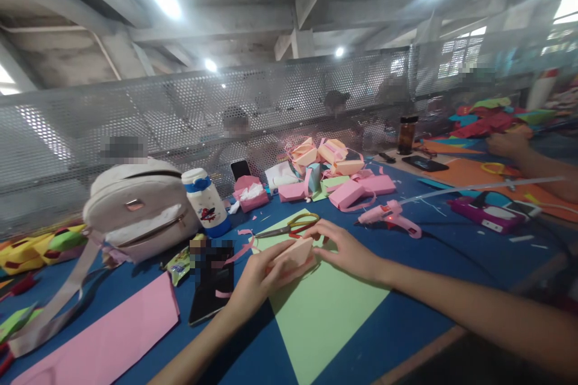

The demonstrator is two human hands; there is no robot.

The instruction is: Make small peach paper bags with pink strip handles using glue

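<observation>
A small folded peach paper box (pixel 298 254) is held over a light green paper sheet (pixel 329 313). My left hand (pixel 266 271) wraps round its left side, fingers closed on it. At its right end, my right hand (pixel 341 249) pinches the edge with thumb and fingertips. Scissors (pixel 289 228) with yellow and red handles lie just beyond my hands, on the far corner of the green sheet. A pink hot glue gun (pixel 391 218) with a small red light rests to the right. Several finished-looking pink and peach paper boxes (pixel 347 192) are piled at the back.
On the left are a pale backpack (pixel 139 210), a white and blue bottle (pixel 205 201), a dark phone (pixel 210 289) and folded pink paper (pixel 112 331). A purple power strip (pixel 485 215) lies right. Another person's hand (pixel 510 144) is at far right; a perforated metal screen (pixel 271 114) stands behind.
</observation>
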